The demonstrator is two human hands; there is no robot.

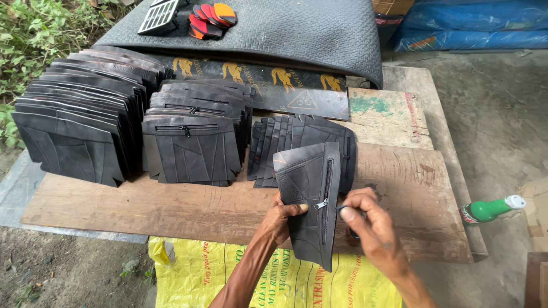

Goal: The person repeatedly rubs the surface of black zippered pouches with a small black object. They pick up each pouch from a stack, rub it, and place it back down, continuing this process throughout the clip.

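My left hand [281, 218] grips a black rubber pouch panel [309, 197] with a zipper, holding it upright over the wooden board [171, 208]. Its thumb rests near the small metal zipper pull [322, 203]. My right hand [371, 225] is closed on a small dark tool [344, 210] whose tip touches the panel's right edge by the zipper. Behind the held piece, a fanned row of similar black panels [297, 142] lies on the board.
Two long stacks of finished black zippered pouches [191, 145] [80, 122] stand at the left. A dark rubber mat [297, 34] lies at the back with orange-red pieces [212, 16] on it. A green bottle [490, 209] lies at the right. A yellow sack [274, 279] is below.
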